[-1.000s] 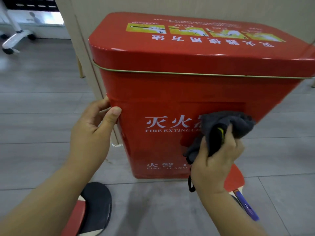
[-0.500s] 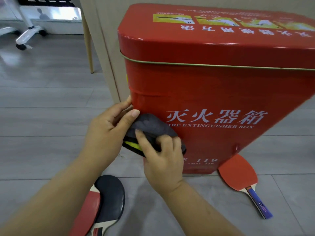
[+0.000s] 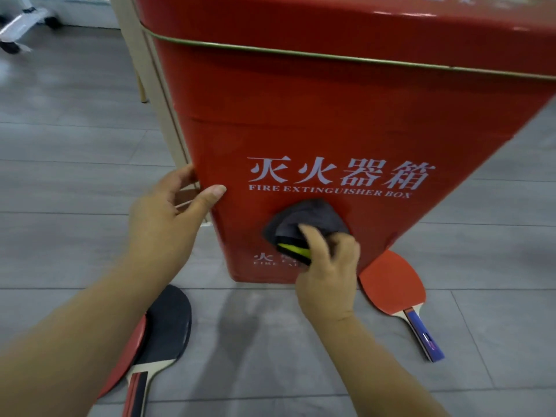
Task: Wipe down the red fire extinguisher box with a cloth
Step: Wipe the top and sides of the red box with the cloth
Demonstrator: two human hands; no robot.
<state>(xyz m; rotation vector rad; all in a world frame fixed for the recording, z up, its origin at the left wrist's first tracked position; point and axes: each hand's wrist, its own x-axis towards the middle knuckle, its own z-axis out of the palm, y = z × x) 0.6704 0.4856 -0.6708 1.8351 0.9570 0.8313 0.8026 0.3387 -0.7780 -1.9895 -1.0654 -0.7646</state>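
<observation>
Right hand (image 3: 328,284), motion-blurred, its fingers curled round a bunched dark grey cloth (image 3: 310,219) and pressing it against the lower front of the box (image 3: 331,121). Hand and cloth hide most of the small white lettering near the base. A yellow-green strip shows at the cloth's lower fold. Left hand (image 3: 162,224) grips the box's front left corner, thumb on the front face, fingers wrapped round the edge and partly hidden. The box is glossy red with white Chinese characters, "FIRE EXTINGUISHER BOX" and a thin brass-coloured band. It stands on the grey floor (image 3: 75,176), its top and right side cut off. A red paddle (image 3: 391,284) lies at its right base, and a black paddle (image 3: 168,323) is partly covered by the left forearm.
</observation>
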